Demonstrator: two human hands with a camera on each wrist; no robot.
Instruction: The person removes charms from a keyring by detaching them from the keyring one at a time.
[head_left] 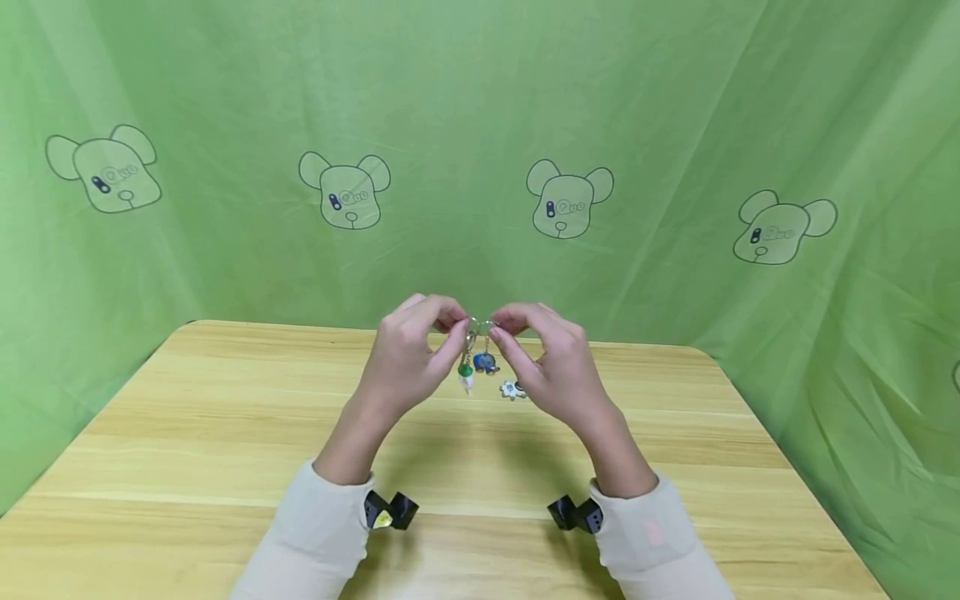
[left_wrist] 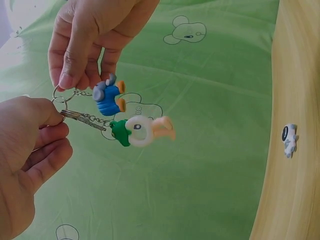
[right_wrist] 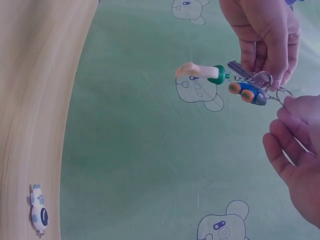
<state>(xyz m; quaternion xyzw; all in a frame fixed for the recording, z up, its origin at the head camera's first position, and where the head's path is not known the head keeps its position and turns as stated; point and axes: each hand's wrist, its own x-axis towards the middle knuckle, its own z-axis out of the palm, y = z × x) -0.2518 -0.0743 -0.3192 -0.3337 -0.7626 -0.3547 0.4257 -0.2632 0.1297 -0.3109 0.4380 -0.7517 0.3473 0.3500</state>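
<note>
Pinched tight, 2 thin metal rings sit in the fingers of 2 hands. Left hand (head_left: 408,354), to the left of the blue elephant charm (left_wrist: 106,102), nips the key ring (left_wrist: 66,103) between thumb and finger. Right hand (head_left: 558,362), to the right of the elephant, nips the charm ring (left_wrist: 54,93) the same way. These rings meet just above the elephant, but I cannot tell if they are linked or only touching.

From the right hand's ring the elephant hangs in the air on a short chain. Just left of it hang some keys (left_wrist: 82,118) and a green-topped charm (right_wrist: 207,72). Lower than the elephant and off to its right, a white spotted charm (left_wrist: 290,140) lies on the table (head_left: 480,467).

It all looks light. Metal rings should be stiff, springy and a bit slippery, so a soft pinch could slide off. Chains will flop and swing, and may tangle. Both hanging charms look like rubber or plastic, and should not break easily. Best to hold the rings by their edges, above the elephant, and not tug on its thin chain.
</note>
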